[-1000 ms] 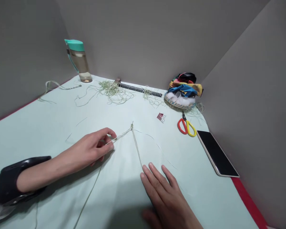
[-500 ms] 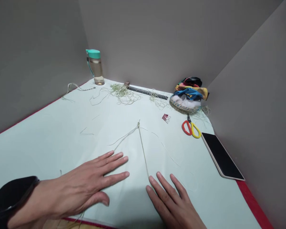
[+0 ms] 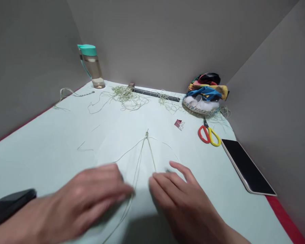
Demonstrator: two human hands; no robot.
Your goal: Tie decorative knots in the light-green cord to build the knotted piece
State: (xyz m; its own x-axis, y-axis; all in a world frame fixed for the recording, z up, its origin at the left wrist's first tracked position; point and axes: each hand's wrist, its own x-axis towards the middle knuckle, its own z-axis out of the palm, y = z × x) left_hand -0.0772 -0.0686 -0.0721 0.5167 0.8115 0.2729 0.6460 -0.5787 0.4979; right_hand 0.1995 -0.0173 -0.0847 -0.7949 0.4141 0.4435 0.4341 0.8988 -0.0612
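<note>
Near the middle of the pale worktop point(image 3: 53, 152), a small knot point(image 3: 146, 134) of thin green cord is serving as the clock's centre, with 12 o'clock pointing at the far wall point(image 3: 142, 44). From it, 2 strands point(image 3: 142, 149) are running close together towards 7 o'clock, a right-hand cord point(image 3: 151, 154) is running towards 5, and a loose thread point(image 3: 129, 151) is curving towards 8; this fanning is probably helping to tell the lengths apart. At 7 o'clock the left hand point(image 3: 96, 196) is bending its fingers, the tips right beside the 2 strands; blur is hiding whether they are pinching anything. At 5 o'clock the right hand point(image 3: 183, 196) is lying low, fingers bent and the outermost spread away, its fingertips meeting the right-hand cord, seemingly pressing it straight; whether they are gripping it, I cannot tell.

At 3 o'clock the scissors point(image 3: 206, 124) are lying handles nearest, apparently for easy reach, with a clip point(image 3: 178, 124) sitting between them and the knot. Beyond the scissors, a phone point(image 3: 249, 167) is lying flat. A basket point(image 3: 195, 110) at 2, a cord tangle point(image 3: 124, 96) at 11 and a bottle point(image 3: 94, 69) at 10 are sitting back, likely out of the hands' way.
</note>
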